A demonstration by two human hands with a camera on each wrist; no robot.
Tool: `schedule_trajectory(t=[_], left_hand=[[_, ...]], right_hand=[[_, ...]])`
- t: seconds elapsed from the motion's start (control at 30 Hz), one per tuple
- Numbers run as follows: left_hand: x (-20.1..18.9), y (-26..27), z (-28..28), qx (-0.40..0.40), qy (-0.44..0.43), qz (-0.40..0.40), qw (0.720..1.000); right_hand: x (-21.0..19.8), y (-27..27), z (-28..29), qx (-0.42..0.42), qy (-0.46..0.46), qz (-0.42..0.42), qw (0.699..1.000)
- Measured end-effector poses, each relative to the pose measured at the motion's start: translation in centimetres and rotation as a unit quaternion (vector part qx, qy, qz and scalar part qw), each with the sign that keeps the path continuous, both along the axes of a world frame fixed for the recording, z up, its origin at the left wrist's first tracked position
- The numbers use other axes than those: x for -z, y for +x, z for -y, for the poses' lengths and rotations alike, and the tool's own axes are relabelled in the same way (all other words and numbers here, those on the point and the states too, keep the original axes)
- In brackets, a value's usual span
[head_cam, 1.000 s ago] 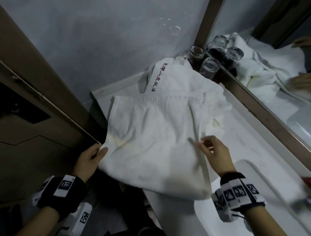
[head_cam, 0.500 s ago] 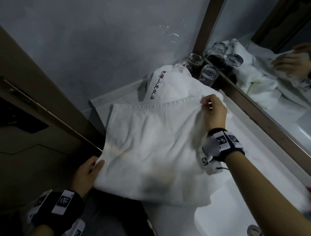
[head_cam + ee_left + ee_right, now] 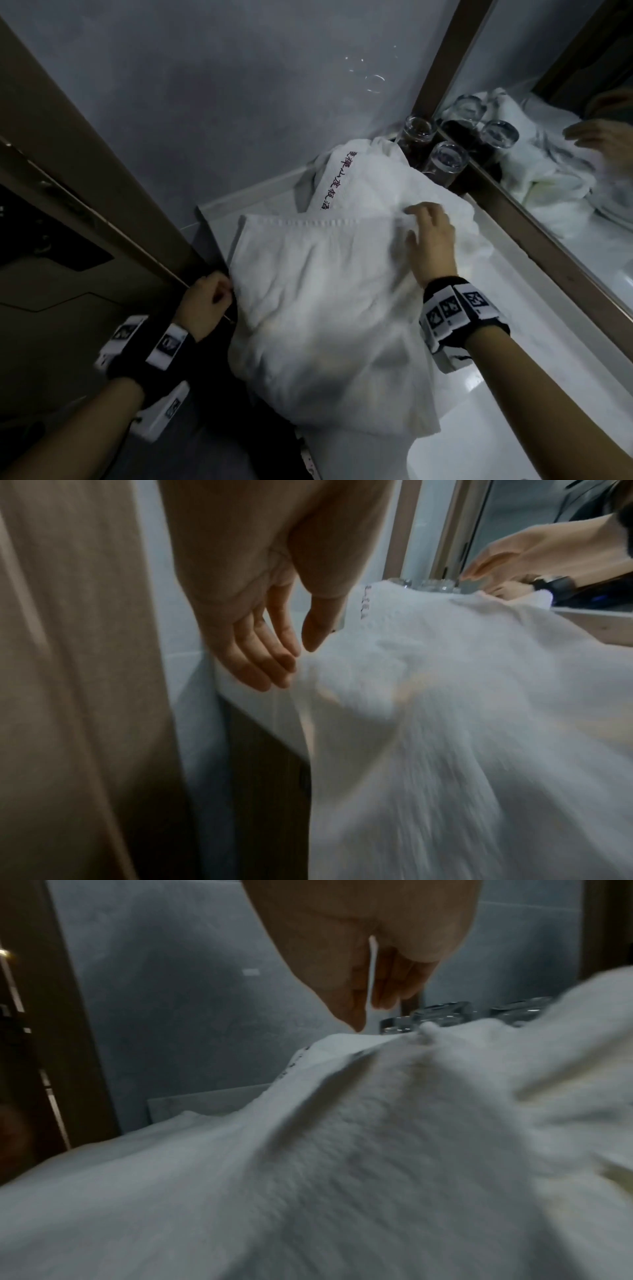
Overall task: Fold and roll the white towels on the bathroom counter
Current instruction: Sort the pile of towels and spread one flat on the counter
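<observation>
A white towel lies spread on the counter, its near part drooping over the front edge. Under its far side sits a second white towel with dark embroidered lettering. My right hand reaches over the top towel and pinches its far right corner; in the right wrist view the hand points down at that hem. My left hand is at the towel's left edge. In the left wrist view its fingers are straight, the tips against the cloth, holding nothing.
Two upturned glasses stand in the far corner, right behind the towels. A framed mirror runs along the right of the counter. A grey wall is behind. A brown wooden panel closes the left side, close to my left hand.
My right hand went from the towel's near right side to its far right corner and holds it there. My left hand slid up the left edge and its fingers straightened.
</observation>
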State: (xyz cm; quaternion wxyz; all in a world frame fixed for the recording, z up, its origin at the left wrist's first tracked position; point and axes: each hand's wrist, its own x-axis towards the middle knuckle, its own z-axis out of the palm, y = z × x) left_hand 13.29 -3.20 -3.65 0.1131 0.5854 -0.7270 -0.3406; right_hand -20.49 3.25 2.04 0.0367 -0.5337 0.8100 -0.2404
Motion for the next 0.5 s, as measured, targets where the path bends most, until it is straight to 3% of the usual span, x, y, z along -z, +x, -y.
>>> schedule_trajectory(t=[0.17,0.3,0.4,0.5], left_hand=[[-1.5,-7.5,4.9,0.09,-0.064,-0.07,0.991],[-1.0,-12.0,6.6,0.149,-0.09,-0.103,0.979],[-0.1,-13.6,7.2,0.162,-0.09,-0.098,0.978],[1.1,-14.0,8.0,0.157,-0.088,-0.069,0.981]], right_hand=[[1.1,3.5,3.8,-0.14,0.056,0.013,0.989],[2.8,4.4,6.5,-0.135,0.107,-0.048,0.984],[3.4,4.3,7.3,-0.116,0.13,-0.121,0.977],[3.4,3.8,7.5,-0.111,0.148,-0.14,0.973]])
